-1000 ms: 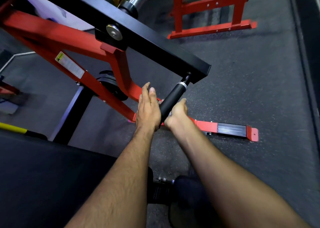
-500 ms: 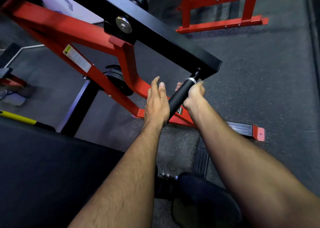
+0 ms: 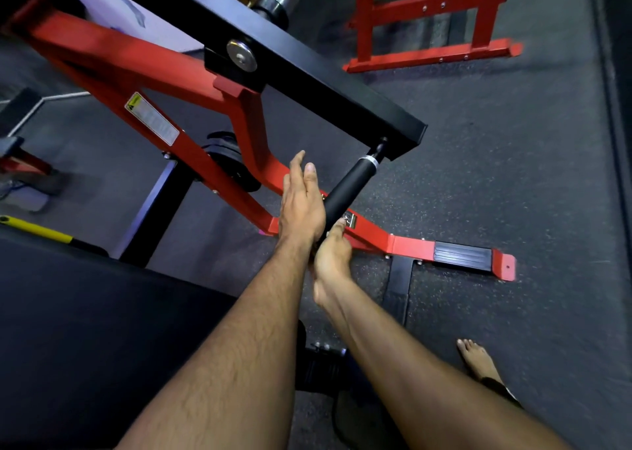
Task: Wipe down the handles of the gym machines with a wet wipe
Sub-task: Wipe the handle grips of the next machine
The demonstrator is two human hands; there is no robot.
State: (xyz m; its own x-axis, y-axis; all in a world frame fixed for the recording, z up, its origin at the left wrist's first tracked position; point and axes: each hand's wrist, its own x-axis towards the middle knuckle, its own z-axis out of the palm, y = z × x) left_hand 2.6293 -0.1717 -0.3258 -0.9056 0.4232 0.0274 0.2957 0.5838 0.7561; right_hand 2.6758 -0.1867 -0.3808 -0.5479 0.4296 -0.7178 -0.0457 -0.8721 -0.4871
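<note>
Handle (image 3: 345, 188): black grip, angled down from the black bar's (image 3: 318, 84) end. Our left hand (image 3: 301, 207) lies flat against its side, fingers straight. Our right hand (image 3: 330, 253) curls round its lower end. Warning label (image 3: 152, 119) on red frame (image 3: 130, 70): text unreadable.

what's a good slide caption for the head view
Left hand flat against the black handle of a red gym machine, right hand gripping its lower end.
</note>
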